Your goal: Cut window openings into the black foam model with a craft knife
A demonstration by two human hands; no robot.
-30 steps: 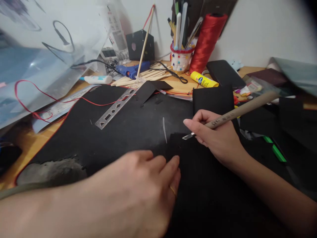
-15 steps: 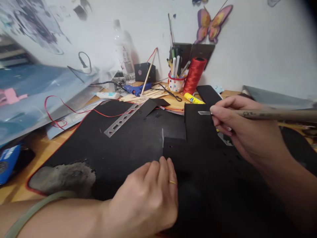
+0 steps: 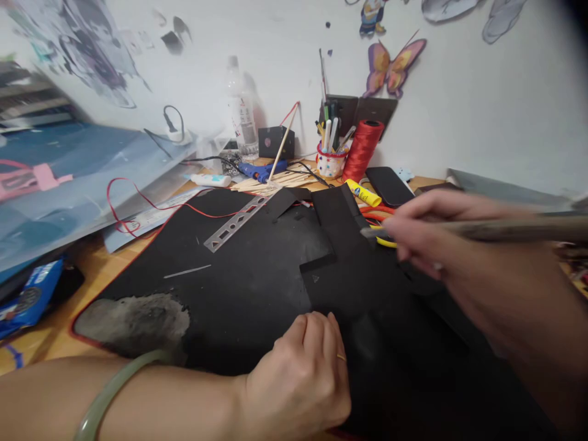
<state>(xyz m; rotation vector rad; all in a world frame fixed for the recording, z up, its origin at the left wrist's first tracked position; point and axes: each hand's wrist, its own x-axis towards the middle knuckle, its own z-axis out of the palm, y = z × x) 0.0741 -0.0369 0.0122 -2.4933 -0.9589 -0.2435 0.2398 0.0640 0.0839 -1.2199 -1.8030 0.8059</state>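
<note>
My left hand (image 3: 303,370), fingers bent and pressed together, is closed at the left edge of a black card sheet (image 3: 353,275) on a black mat. The fingertips are hidden from view. A small triangle mark shows on the card near a stepped corner. My right hand (image 3: 441,245), blurred, grips a craft knife (image 3: 496,229) by its long handle. The blade points left, over or near the card; I cannot tell whether it touches. A clear stencil ruler (image 3: 236,223) and a thin pale strip (image 3: 187,271) lie on the mat to the left.
Scissors with red and yellow handles (image 3: 384,242) lie partly behind my right hand. Behind are a yellow glue tube (image 3: 364,193), a phone (image 3: 390,185), a red thread spool (image 3: 364,150), a pen cup (image 3: 331,162), wooden sticks, a blue glue gun (image 3: 261,171) and a bottle (image 3: 242,116).
The black card has turned, its far end swinging left and uncovering the scissors. The pale strip has gone from the card's edge to the mat at left. The camera view has shifted.
</note>
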